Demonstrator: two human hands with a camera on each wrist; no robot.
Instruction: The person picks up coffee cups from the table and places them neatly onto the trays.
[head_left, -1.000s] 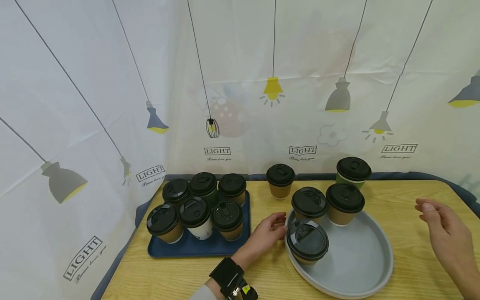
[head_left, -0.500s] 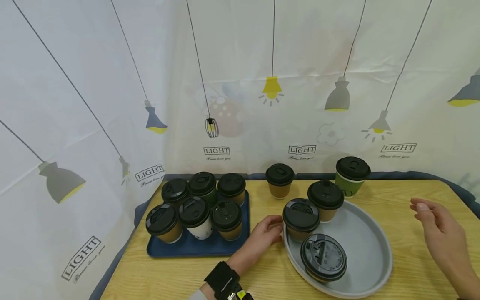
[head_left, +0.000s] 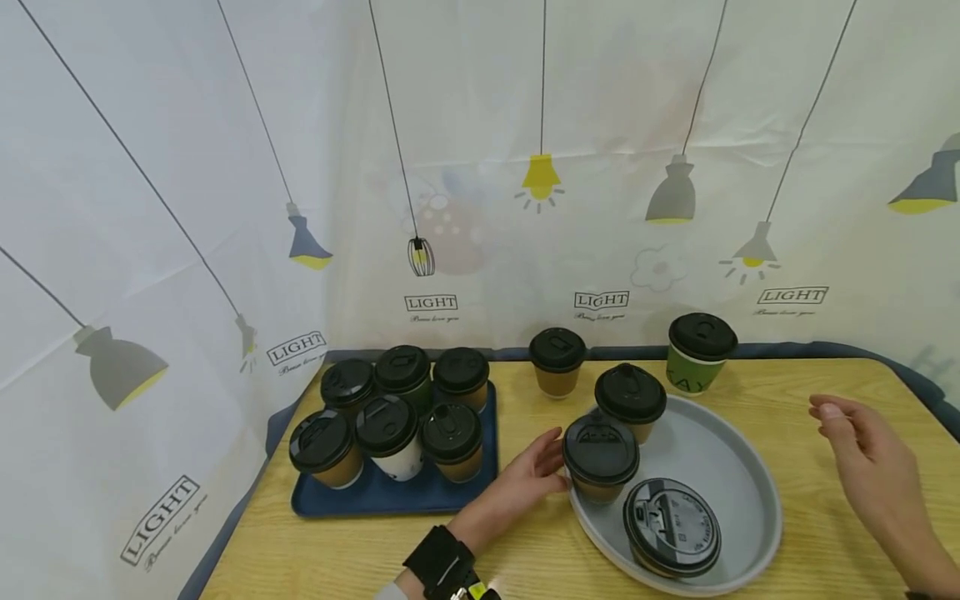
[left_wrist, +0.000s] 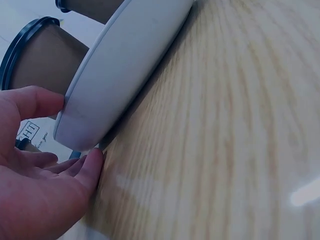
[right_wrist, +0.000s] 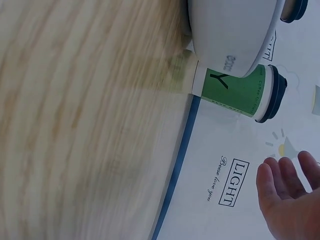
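My left hand (head_left: 528, 479) is at the left side of a round grey tray (head_left: 738, 487). In the left wrist view, a fingertip touches the tray's outer wall (left_wrist: 117, 75), and the other fingers lie near its base. On the tray stand two brown paper cups with black lids: a nearer cup (head_left: 600, 458) by the left rim and another cup (head_left: 630, 400) behind it. A third lidded cup (head_left: 671, 529) is at the tray's front, its body mostly hidden under the lid. My right hand (head_left: 873, 467) hovers right of the tray, fingers loosely extended, holding nothing.
A blue rectangular tray (head_left: 375, 507) on the left holds several lidded paper cups. Behind the round tray, a brown cup (head_left: 557, 367) and a green cup (head_left: 697, 358) stand on the wooden table (head_left: 810, 550). A printed curtain (head_left: 480, 192) hangs along the back and left.
The round tray's cups have shifted counterclockwise: the front cup rightward, the others left, then toward me along the rim. The green cup is more exposed. My right hand has drifted slightly left.
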